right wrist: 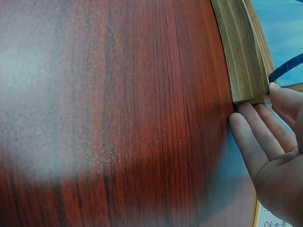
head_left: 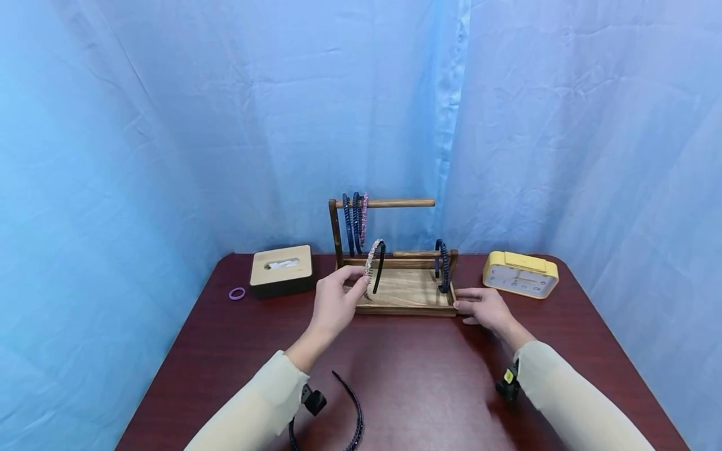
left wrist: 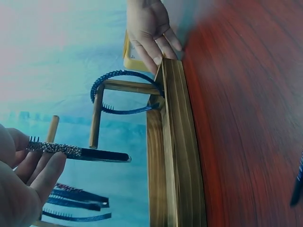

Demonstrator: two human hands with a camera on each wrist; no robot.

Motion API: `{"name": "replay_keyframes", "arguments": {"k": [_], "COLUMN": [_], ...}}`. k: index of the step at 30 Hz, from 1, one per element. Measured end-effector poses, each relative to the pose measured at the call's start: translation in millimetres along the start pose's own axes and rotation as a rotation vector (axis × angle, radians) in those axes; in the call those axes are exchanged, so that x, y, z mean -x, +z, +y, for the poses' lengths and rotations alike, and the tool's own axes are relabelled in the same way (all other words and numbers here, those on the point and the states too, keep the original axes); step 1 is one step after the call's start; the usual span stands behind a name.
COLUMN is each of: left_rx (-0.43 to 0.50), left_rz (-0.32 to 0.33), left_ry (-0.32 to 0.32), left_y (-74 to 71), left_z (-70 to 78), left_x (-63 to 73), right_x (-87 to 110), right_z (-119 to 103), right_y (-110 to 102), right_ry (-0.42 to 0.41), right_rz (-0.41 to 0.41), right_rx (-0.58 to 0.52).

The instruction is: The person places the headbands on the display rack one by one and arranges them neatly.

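My left hand (head_left: 335, 302) pinches a glittery headband (head_left: 370, 266) with a black inner band, holding it upright over the wooden rack's tray (head_left: 408, 310). In the left wrist view, the thumb and fingers meet on the sparkly part of the headband (left wrist: 66, 150). Extended fingers of my right hand (head_left: 484, 308) touch the tray's right end, with the thumb at its upper edge in the right wrist view. Two dark blue headbands (head_left: 356, 222) and a pink one (head_left: 364, 219) hang on the upper bar (head_left: 403, 203). A dark blue headband (head_left: 444, 269) hangs on the lower bar (head_left: 414, 254).
A black headband (head_left: 360, 416) lies near the front of the table, partly behind the left sleeve. To the left are a tissue box (head_left: 282, 270) and a purple ring (head_left: 237, 293). A yellow clock (head_left: 520, 274) stands at right. Blue curtains (head_left: 271, 125) surround the table.
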State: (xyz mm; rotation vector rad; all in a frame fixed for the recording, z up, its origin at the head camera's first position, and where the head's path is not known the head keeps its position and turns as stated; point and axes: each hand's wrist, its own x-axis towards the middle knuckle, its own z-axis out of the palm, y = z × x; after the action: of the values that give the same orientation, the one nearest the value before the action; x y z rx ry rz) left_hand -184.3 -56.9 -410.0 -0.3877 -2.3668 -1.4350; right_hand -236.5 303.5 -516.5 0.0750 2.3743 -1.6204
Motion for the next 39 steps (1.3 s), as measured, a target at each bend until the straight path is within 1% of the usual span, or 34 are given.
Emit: {"name": "replay_keyframes", "arguments": {"k": [3, 6, 11, 13, 16, 23, 25, 28, 31, 34, 39], "left_rx": [0.027, 0.031, 0.047, 0.051, 0.058, 0.088, 0.089, 0.102, 0.112, 0.101, 0.102], "left_rz": [0.024, 0.043, 0.036, 0.03, 0.03, -0.001, -0.012, -0.022, -0.024, -0.025, -0.029], "left_ry": [-0.032, -0.046, -0.096, -0.116, -0.129, -0.141, -0.153, -0.179, -0.2, -0.213, -0.236], "left_y": [12.1, 22.4, 37.9, 45.4, 59.0, 90.1, 98.0, 109.0, 118.9, 127.7, 138.3], "left_z": [-2.0, -4.6, -10.6, -12.8, -14.2, -7.1, -4.6, -2.0, -1.7, -2.1, -1.1], "left_x": [-7.0, -12.2, -17.6, -19.6, -22.9, -32.5, -35.2, -38.5, -40.3, -41.0, -41.5], "right_x": [-0.3, 0.5, 1.6, 1.1, 1.2, 1.6, 1.6, 1.0, 1.0, 0.8, 0.4], "right_z": [1.4, 0.8, -0.8, -0.2, 0.7, -0.3, -0.4, -0.7, -0.7, -1.4, -2.2], "right_y": [0.9, 1.9, 3.8, 3.8, 2.9, 0.9, 0.5, 1.0, 1.7, 2.5, 2.2], "right_ry": [0.005, 0.007, 0.001, 0.005, 0.012, 0.028, 0.014, 0.016, 0.013, 0.026, 0.023], "right_rz": [0.007, 0.01, 0.003, 0.001, 0.003, 0.021, 0.009, 0.008, -0.006, 0.002, 0.011], "right_rx": [-0.005, -0.007, -0.005, -0.007, -0.001, -0.005, 0.004, -0.006, -0.011, -0.024, -0.021]}}
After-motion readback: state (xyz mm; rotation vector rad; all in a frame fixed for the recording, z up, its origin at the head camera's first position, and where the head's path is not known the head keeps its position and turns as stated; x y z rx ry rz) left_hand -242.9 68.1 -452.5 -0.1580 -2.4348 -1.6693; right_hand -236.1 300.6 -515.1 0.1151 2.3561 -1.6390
